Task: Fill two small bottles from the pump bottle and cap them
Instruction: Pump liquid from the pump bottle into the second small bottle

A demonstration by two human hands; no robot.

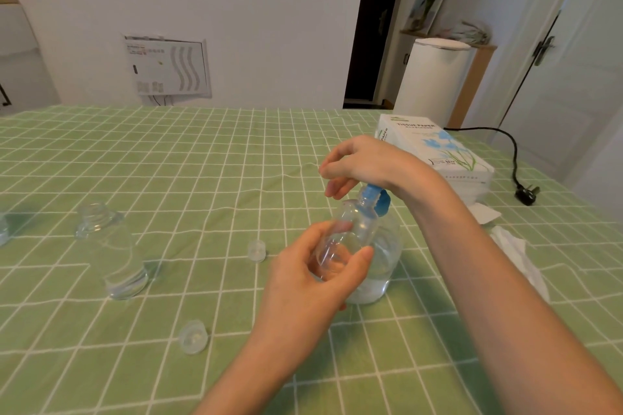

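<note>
Pump bottle: clear, blue pump, upright
Held bottle: clear, tilted at pump
Second bottle: uncapped, upright, left
Caps: loose on cloth

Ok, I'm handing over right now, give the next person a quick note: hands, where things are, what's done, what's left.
Left hand holds a small clear bottle, uncapped, tilted toward the pump spout.
Right hand rests on the blue pump head of the pump bottle.
Second small bottle stands open at left; liquid level unclear.
Two clear caps lie loose on the tablecloth.
Left: finish filling, cap both.
</note>
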